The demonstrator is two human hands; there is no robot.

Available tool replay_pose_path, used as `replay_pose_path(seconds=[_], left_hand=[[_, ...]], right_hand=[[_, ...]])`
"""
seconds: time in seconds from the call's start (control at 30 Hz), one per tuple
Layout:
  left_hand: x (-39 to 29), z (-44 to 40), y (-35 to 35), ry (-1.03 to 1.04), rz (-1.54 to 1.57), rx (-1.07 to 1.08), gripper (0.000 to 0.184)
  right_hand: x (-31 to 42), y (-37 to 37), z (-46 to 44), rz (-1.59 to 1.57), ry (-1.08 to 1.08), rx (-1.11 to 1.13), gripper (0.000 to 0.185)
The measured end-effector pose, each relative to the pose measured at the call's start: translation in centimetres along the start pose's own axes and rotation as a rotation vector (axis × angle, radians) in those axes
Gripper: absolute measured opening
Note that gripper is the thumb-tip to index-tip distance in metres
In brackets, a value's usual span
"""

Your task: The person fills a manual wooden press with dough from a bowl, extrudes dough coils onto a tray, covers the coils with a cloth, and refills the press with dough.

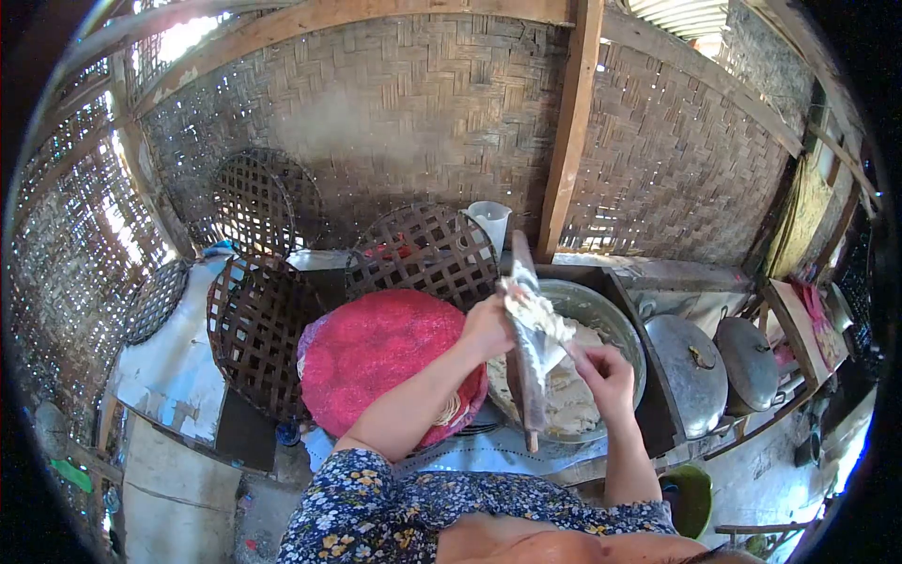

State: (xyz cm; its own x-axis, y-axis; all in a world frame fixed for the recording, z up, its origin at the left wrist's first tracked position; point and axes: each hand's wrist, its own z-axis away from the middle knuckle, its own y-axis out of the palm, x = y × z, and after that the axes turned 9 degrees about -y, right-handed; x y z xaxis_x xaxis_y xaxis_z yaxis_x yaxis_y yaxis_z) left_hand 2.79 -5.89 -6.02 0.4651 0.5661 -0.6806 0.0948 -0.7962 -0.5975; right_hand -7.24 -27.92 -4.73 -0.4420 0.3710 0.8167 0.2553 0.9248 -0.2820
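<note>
My left hand (487, 327) is closed around a long wooden tool (528, 390) smeared with pale dough, held tilted over the large metal basin (634, 324). A lump of sticky white dough (540, 313) clings to the tool beside my fingers. My right hand (606, 376) has its fingers pinched together at the tool's right side, against a small pale piece that I cannot make out. More pale dough (573, 399) lies in the basin below both hands. Left of the basin, a round bright pink cover (385, 357) sits near my left forearm, with pale strands (453, 409) showing at its lower edge.
Several woven bamboo trays, such as one dark tray (258, 329), lean at the left and back. A translucent pitcher (489, 221) stands behind the basin. Lidded metal pots (688, 371) are at right; a green bucket (691, 498) is below. A wooden post (568, 132) rises behind.
</note>
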Motion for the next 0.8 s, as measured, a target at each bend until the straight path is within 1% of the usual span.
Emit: replay_pose_path(seconds=[0.03, 0.07, 0.13, 0.17, 0.2, 0.23, 0.27, 0.3, 0.33, 0.37, 0.4, 0.43, 0.5, 0.53, 0.57, 0.6, 0.67, 0.7, 0.73, 0.8], left_hand=[[0.2, 0.1, -0.8, -0.099, -0.047, -0.004, 0.027], [0.2, 0.0, -1.7, -0.047, -0.134, 0.020, 0.030], [0.8, -0.1, -1.8, 0.007, 0.088, 0.020, 0.029], [-0.3, 0.0, -1.7, -0.053, -0.003, 0.006, 0.028], [-1.7, 0.3, -1.3, -0.112, -0.089, -0.002, 0.027], [-3.3, 0.9, -1.4, -0.107, -0.094, -0.015, 0.026], [-2.8, 0.5, -0.9, -0.032, -0.213, 0.049, 0.027], [-1.5, -0.2, -0.3, 0.048, -0.332, 0.106, 0.028], [-0.2, -0.9, 0.1, 0.127, -0.453, 0.159, 0.029], [1.0, -0.9, 0.4, -0.079, -0.081, 0.201, 0.027], [4.1, -1.4, 1.7, -0.254, 0.282, 0.218, 0.025], [7.2, -1.9, 3.0, -0.418, 0.654, 0.178, 0.025], [5.5, -1.4, 1.4, -0.366, 0.482, 0.141, 0.029], [4.5, -1.1, 0.5, -0.343, 0.396, 0.121, 0.034], [3.8, -1.3, 0.5, -0.402, 0.674, 0.174, 0.036], [3.1, -1.0, 0.5, -0.369, 0.631, 0.199, 0.036], [0.6, -0.3, -0.1, -0.299, 0.547, 0.243, 0.036], [-1.6, 0.0, -1.0, -0.256, 0.377, 0.225, 0.035], [-2.7, 0.1, -1.5, -0.211, 0.205, 0.204, 0.035], [0.1, -0.3, -0.2, -0.239, 0.240, 0.193, 0.034]], right_hand=[[-0.2, -1.0, 0.5, 0.072, -0.043, -0.004, 0.017], [-0.3, -2.1, 0.8, 0.062, -0.068, -0.042, 0.018], [-0.3, -3.4, 0.2, 0.096, -0.123, -0.118, 0.020], [1.8, -2.9, -0.3, 0.196, -0.080, -0.153, 0.020], [2.5, -2.2, -0.8, 0.267, -0.159, -0.205, 0.017], [2.9, -1.3, -1.1, 0.342, -0.309, -0.213, 0.015], [3.2, -0.6, -1.3, 0.419, -0.467, -0.220, 0.014], [3.4, -0.4, -1.2, 0.458, -0.561, -0.185, 0.015], [3.1, -0.6, -0.8, 0.517, -0.604, -0.137, 0.016], [2.8, -0.5, -0.2, 0.451, -0.600, -0.130, 0.015], [2.4, -0.3, 0.4, 0.383, -0.598, -0.121, 0.015], [1.5, -0.6, 1.0, 0.288, -0.511, -0.065, 0.014], [-0.3, -1.5, 1.5, 0.093, -0.336, 0.048, 0.013], [1.2, -1.6, 1.1, 0.064, -0.252, 0.008, 0.013], [1.9, -1.4, 0.1, 0.132, -0.182, -0.048, 0.014], [2.3, -1.3, -0.6, 0.203, -0.109, -0.105, 0.015], [0.5, -0.4, -1.5, 0.316, -0.304, -0.213, 0.015], [-0.1, -0.1, -1.7, 0.372, -0.403, -0.267, 0.015], [0.0, 0.0, -1.5, 0.378, -0.452, -0.240, 0.015], [0.2, 0.3, -0.7, 0.386, -0.551, -0.180, 0.015]])
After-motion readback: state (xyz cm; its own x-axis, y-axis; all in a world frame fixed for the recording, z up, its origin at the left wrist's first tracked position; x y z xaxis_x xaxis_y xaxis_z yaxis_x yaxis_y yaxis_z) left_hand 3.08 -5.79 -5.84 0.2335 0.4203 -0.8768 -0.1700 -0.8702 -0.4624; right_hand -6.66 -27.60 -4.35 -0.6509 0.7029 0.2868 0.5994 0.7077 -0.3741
